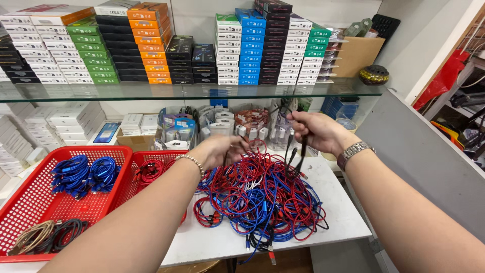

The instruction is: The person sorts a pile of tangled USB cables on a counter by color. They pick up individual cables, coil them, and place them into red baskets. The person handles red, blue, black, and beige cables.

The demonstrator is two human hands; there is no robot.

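A tangled heap of red, blue and black cables [262,194] lies on the white table [343,217]. My right hand [316,130] is raised above the heap and grips a black cable [295,156] whose ends hang down toward the pile. My left hand [220,150], with a bead bracelet at the wrist, hovers over the heap's left side with fingers curled around the other part of that black cable. My right wrist wears a metal watch [355,151].
A red basket [35,202] at left holds coiled blue cables [81,174] and beige and black coils [45,236]. A second red basket [151,169] holds red cables. A glass shelf [192,91] carries stacked boxes. A grey panel [429,162] stands at right.
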